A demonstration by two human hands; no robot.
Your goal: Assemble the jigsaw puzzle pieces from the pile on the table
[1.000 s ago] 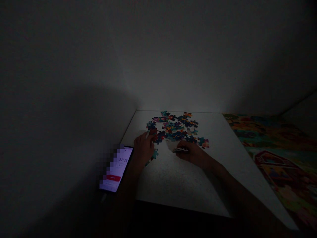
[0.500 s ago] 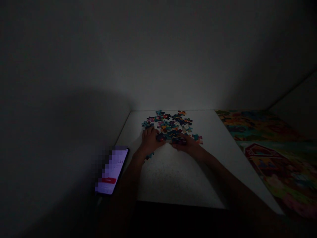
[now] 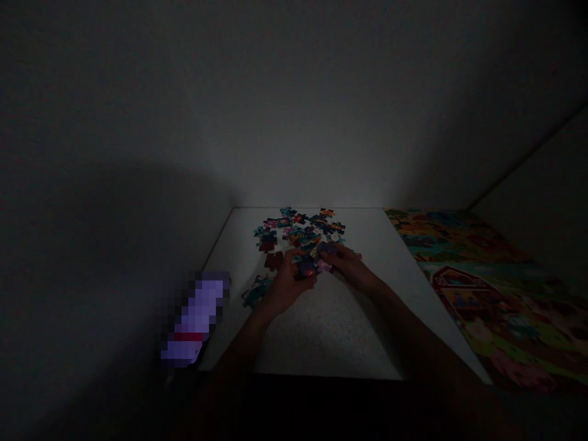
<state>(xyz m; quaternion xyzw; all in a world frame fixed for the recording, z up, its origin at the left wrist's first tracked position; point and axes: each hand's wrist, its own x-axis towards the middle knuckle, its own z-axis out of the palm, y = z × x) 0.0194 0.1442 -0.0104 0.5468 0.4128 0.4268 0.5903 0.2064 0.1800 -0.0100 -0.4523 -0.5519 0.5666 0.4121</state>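
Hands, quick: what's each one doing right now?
Left hand: closed, holding a puzzle piece.
Right hand: closed, holding another piece.

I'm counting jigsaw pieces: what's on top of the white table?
Jigsaw pieces lie mostly toward the far side of the white table, with teal ones nearer, left of the left hand. It and the right hand hold pieces. Anything beneath the hands and forearms is covered.

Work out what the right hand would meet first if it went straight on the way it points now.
Past the puzzle piece it pinches, the right hand would probably first meet the other pieces. Depth is unclear in this dim view, so it might pass above them.
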